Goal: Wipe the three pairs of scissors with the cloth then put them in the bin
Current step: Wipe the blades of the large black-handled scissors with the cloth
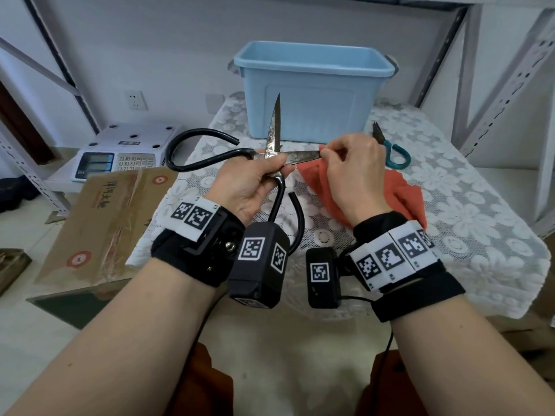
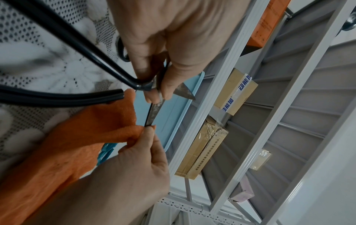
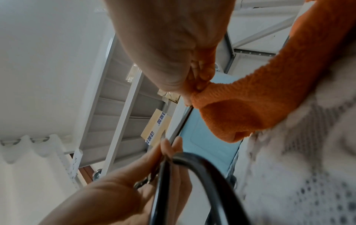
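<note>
In front of the light-blue plastic bin [image 1: 312, 85], the left hand [image 1: 246, 187] grips large black-handled iron scissors [image 1: 271, 136] at the pivot; right hand [image 1: 354, 172] fingers pinch orange cloth [image 1: 405, 190] over one blade, hiding its tip; teal-handled scissors [image 1: 396, 154] lie partly hidden behind that hand

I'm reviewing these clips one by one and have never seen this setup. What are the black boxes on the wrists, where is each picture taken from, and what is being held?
No machine here: a person works bare-handed. The black boxes are wrist cameras; the large picture comes from a head camera, the other two look along each hand.

The left hand grips large black-handled scissors near the pivot, blades spread. The right hand pinches an orange cloth around the tip of one blade.

On the lace tablecloth stand a blue bin and, to its right, teal-handled scissors. A third pair is not visible.
</note>
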